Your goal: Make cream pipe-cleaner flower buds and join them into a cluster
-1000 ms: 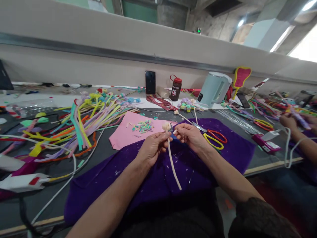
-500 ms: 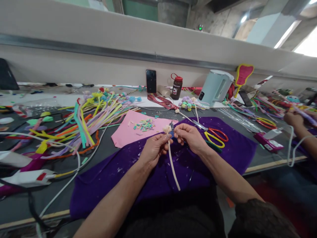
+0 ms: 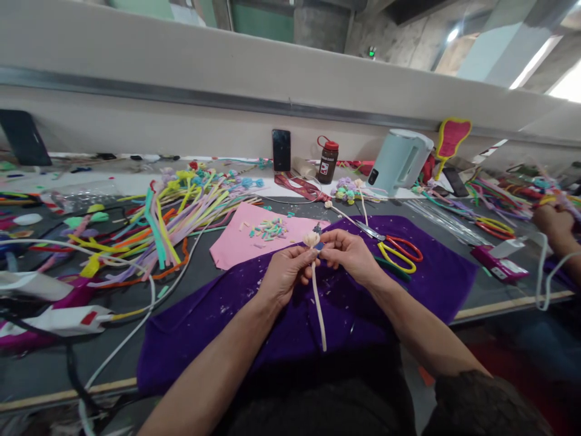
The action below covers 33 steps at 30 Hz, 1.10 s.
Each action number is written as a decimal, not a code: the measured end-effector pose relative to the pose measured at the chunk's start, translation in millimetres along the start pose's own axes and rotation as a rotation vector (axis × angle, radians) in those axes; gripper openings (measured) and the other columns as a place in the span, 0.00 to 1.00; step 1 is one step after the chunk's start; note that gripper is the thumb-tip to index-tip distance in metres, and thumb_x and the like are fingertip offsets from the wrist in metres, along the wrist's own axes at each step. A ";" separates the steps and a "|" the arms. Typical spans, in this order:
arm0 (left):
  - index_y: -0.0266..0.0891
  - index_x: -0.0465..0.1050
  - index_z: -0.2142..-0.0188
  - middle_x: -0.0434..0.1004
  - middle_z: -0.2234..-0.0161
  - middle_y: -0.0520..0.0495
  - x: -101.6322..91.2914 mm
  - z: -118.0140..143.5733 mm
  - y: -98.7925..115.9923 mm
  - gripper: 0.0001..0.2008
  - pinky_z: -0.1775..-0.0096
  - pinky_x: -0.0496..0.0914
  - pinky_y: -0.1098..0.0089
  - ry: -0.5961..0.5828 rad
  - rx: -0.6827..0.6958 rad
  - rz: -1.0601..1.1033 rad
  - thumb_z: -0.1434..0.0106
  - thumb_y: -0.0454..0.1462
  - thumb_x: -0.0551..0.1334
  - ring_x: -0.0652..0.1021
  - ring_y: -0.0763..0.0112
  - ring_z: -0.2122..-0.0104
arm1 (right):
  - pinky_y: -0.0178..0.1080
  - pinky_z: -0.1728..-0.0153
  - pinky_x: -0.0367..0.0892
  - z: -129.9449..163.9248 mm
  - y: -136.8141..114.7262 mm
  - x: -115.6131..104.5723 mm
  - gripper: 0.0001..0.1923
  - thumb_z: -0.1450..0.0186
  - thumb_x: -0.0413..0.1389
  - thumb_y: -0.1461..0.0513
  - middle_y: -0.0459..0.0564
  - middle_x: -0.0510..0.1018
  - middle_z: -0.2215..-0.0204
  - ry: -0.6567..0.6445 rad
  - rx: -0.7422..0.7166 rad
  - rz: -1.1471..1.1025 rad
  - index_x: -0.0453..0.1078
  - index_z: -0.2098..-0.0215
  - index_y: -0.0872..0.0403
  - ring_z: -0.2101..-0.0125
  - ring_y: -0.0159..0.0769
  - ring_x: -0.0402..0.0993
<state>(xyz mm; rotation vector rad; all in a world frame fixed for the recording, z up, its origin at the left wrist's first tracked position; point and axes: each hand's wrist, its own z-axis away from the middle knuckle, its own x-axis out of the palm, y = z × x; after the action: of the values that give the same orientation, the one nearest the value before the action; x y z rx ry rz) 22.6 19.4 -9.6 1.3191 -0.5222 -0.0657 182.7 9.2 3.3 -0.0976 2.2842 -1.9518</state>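
My left hand [image 3: 288, 269] is closed around the upper stem of a cream pipe-cleaner flower [image 3: 311, 239]. Its rounded head sits above my fingertips, and the fuzzy stem [image 3: 320, 315] hangs down over a purple cloth [image 3: 190, 339]. Close beside the flower's base, my right hand [image 3: 342, 251] has its thumb and fingers pinched together; what lies between them is hidden. Just behind the fingers shows a small dark and blue object [image 3: 318, 229], too covered to name. Scissors [image 3: 399, 249] with red and yellow handles rest on the cloth to the right of my right hand.
A pink sheet [image 3: 227, 245] carries small pastel clippings. Many pipe cleaners [image 3: 181, 212] are heaped left, near white cables. A phone [image 3: 281, 150], a bottle [image 3: 327, 163] and a pale kettle [image 3: 399, 160] stand at the back. Another person's hand [image 3: 554, 218] is at far right.
My right fingertips have come closer to the flower's base. The flower's head is turned more upright and its stem hangs straighter. The whole view has shifted slightly.
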 end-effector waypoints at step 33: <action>0.33 0.68 0.78 0.66 0.87 0.54 3.2 5.3 5.1 0.13 0.85 0.58 0.79 0.063 0.105 -0.107 0.49 0.42 0.64 0.64 0.82 0.88 | 0.25 0.84 0.60 0.1 2.2 1.0 0.06 0.44 0.58 0.62 0.43 0.73 0.79 -0.125 0.068 -0.091 0.68 0.72 0.57 0.83 0.22 0.65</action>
<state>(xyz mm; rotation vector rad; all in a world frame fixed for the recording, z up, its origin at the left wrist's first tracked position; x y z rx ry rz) 22.1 14.9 -3.0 1.4469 -0.4062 -0.0859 181.9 9.3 1.0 -0.3127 2.1683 -2.0024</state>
